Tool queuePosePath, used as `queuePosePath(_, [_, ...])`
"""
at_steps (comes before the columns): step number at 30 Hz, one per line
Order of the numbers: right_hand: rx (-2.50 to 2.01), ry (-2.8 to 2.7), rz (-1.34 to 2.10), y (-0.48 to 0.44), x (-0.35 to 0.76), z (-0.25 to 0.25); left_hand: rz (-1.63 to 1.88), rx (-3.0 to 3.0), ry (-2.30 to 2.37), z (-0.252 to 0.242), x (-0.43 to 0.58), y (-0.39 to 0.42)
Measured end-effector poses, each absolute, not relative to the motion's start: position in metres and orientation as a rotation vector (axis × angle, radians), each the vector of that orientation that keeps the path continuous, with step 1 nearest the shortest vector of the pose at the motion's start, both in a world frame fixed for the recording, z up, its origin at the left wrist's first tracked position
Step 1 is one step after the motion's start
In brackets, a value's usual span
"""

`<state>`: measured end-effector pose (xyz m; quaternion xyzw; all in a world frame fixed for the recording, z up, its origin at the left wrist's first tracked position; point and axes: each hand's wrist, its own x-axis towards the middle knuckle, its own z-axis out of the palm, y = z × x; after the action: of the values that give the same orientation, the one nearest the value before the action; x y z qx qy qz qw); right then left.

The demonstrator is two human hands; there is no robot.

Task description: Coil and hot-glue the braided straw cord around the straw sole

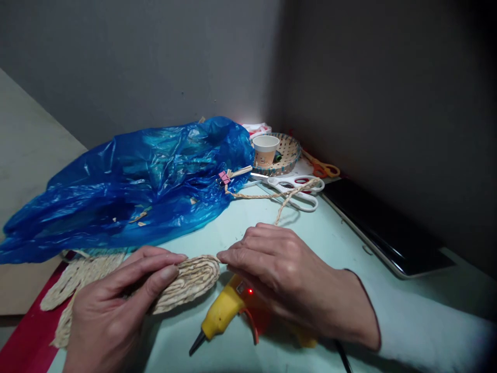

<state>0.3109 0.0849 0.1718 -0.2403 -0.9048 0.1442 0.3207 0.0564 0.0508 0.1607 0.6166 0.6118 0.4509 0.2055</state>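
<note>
My left hand [116, 305] grips a flat woven straw piece [190, 282], thumb and fingers closed over its edge. My right hand [279, 274] pinches the piece's right tip with its fingertips, where a braided straw cord [285, 199] seems to join it; the join is hidden under the hand. The cord trails back across the table to a pink clip [224, 177]. A yellow glue gun [223, 313] with a lit red lamp lies under my right hand, nozzle pointing toward the front left.
A large blue plastic bag [128, 181] fills the left of the pale green table [345, 243]. Behind are white scissors [298, 187], orange scissors [324, 168], a woven basket [289, 153] with a paper cup [265, 149], and a dark tablet [384, 228]. More woven straw pieces [77, 277] lie at the left.
</note>
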Motion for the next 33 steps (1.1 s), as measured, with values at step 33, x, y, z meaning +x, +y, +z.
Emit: queuePosePath(33, [-0.933,-1.904,0.694,0.081,0.289,0.157,1.293,1.358,1.737,0.148,0.098,0.048])
